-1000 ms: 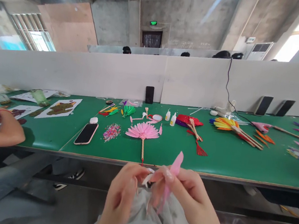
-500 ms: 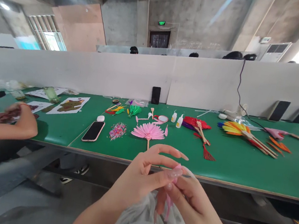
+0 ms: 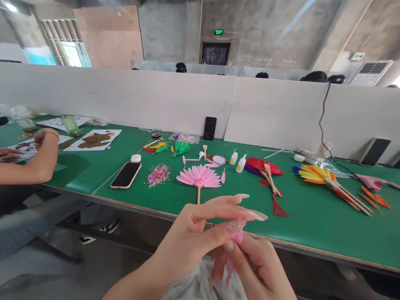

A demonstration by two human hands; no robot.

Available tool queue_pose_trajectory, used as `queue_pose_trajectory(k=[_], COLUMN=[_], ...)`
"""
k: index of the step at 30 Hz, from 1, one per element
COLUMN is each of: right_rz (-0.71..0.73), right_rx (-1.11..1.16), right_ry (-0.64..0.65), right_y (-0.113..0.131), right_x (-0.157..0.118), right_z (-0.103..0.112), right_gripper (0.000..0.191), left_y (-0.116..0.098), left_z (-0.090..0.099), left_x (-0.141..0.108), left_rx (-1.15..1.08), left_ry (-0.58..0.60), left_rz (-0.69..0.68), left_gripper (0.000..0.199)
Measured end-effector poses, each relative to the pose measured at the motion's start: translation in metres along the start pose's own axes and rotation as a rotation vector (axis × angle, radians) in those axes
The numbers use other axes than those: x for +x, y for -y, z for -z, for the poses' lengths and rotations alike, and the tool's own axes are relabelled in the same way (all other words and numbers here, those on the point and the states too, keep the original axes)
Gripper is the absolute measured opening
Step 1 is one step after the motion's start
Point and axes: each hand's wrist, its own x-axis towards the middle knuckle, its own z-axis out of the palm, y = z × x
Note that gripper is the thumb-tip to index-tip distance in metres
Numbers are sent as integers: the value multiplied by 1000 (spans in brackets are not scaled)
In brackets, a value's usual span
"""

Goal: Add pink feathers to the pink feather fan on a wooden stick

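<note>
My left hand (image 3: 197, 238) and my right hand (image 3: 256, 270) meet above my lap, in front of the table edge. Both pinch a small pink piece (image 3: 237, 237) between thumb and fingers; a thin pink strip hangs below it. Two fingers of my left hand reach out over the piece. Beyond my hands, a pink feather fan (image 3: 199, 175) lies on the green table (image 3: 164, 199) with its stick towards me. Loose pink feathers and a small round mirror (image 3: 218, 160) lie behind the fan, beside two small white bottles (image 3: 241, 164).
Left of the fan are colourful bits (image 3: 159, 175) and a phone (image 3: 126, 175). Red (image 3: 264, 167) and yellow feather fans (image 3: 314, 174) lie to the right. At far left another person's arm (image 3: 36, 163) rests on the table by a picture sheet (image 3: 93, 140).
My left fingers have stretched further out over the pink piece, and my right fingers have bent in around it. The other person's hand at the left has lifted off the other hand.
</note>
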Motion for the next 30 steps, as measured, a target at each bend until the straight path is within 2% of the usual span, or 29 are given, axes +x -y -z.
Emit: queue_pose_trajectory(k=[7,19,21,24,26,28,30], right_rz=[15,51,33,0,-39,-68,-85], right_rx=[6,0,7,31,47,62,72], right_ry=[-8,-58,-26,55,60,40,37], right_y=[0,-1,0,3,6,8,10], right_x=[0,0,-1,-2,-2,-3,-3], right_z=[1,3,3,4,5,5,5], right_gripper=[44,40,40,37,36,39,43], left_y=[3,-1,0,3,5,6,6], left_z=[-3,-7,-5,2,7,12,15], left_x=[-2,3,8,16,20,21,20], left_rx=[-21,-254,-214,-129,-37,127,346], left_ry=[-34,-13,-85,-251,-333,-390,-396], left_rz=[57,212,155,-74,-194,-274,-396], left_gripper=[22,21,19,16,16,19,21])
